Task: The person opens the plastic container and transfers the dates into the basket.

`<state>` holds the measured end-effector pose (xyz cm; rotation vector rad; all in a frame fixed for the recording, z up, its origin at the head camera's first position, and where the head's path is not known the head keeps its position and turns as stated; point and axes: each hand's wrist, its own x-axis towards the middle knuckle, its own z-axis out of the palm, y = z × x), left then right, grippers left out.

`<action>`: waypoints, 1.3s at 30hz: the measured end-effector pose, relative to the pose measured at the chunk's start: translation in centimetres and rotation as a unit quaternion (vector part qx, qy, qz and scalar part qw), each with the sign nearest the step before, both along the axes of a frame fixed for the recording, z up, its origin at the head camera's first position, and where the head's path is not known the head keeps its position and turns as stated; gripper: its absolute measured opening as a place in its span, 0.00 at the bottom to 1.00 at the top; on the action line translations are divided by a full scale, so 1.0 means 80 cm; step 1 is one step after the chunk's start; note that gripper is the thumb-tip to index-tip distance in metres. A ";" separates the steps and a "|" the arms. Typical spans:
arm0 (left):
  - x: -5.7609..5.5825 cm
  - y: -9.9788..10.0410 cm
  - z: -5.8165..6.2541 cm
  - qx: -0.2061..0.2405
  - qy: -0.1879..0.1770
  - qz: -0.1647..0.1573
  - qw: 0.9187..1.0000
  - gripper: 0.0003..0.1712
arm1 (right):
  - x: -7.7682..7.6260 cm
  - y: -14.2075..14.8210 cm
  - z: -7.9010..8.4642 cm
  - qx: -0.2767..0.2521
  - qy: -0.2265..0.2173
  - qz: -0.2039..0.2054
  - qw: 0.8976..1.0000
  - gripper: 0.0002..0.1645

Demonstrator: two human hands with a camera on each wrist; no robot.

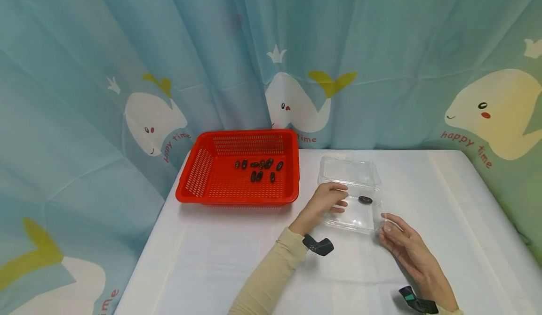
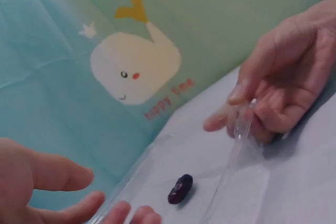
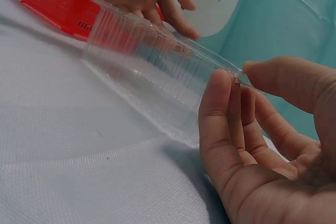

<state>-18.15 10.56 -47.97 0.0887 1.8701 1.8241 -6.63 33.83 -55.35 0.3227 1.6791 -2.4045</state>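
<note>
A clear plastic clamshell box (image 1: 353, 218) lies with its lid (image 1: 350, 171) folded back. Inside it is one dark, glossy, oblong date-like fruit (image 1: 365, 200), seen close in the left wrist view as a dark fruit (image 2: 180, 189). My right hand (image 1: 408, 249) pinches the box's near right rim between thumb and fingers, plain in the right wrist view, where the hand (image 3: 268, 129) grips the clear edge. Over the left side of the box hovers my left hand (image 1: 325, 202), its fingers loosely spread and nothing held between them.
To the left of the box stands a red plastic basket (image 1: 203, 199) holding several dark oblong fruits (image 1: 259, 176). Both rest on a white-covered table (image 1: 211, 258). A blue-green curtain (image 1: 381, 32) with whale prints hangs behind and at the sides.
</note>
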 end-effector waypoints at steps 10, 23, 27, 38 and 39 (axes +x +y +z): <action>-0.001 0.024 -0.012 -0.015 -0.033 -0.002 0.999 0.21 | -0.001 0.001 0.001 -0.002 0.003 0.002 1.000 0.19; 0.000 0.040 -0.031 0.029 -0.053 -0.015 0.998 0.14 | -0.001 0.003 0.002 -0.002 -0.002 0.008 1.000 0.18; 0.001 0.040 -0.036 0.048 -0.059 -0.022 0.997 0.16 | 0.001 0.001 0.000 0.002 -0.009 0.006 1.000 0.18; 0.002 0.047 -0.037 0.067 -0.086 -0.047 0.993 0.16 | 0.000 0.002 -0.002 0.014 0.007 0.009 1.000 0.19; 0.002 0.049 -0.037 0.062 -0.087 -0.044 0.993 0.16 | 0.000 0.002 -0.002 0.012 0.009 0.009 1.000 0.19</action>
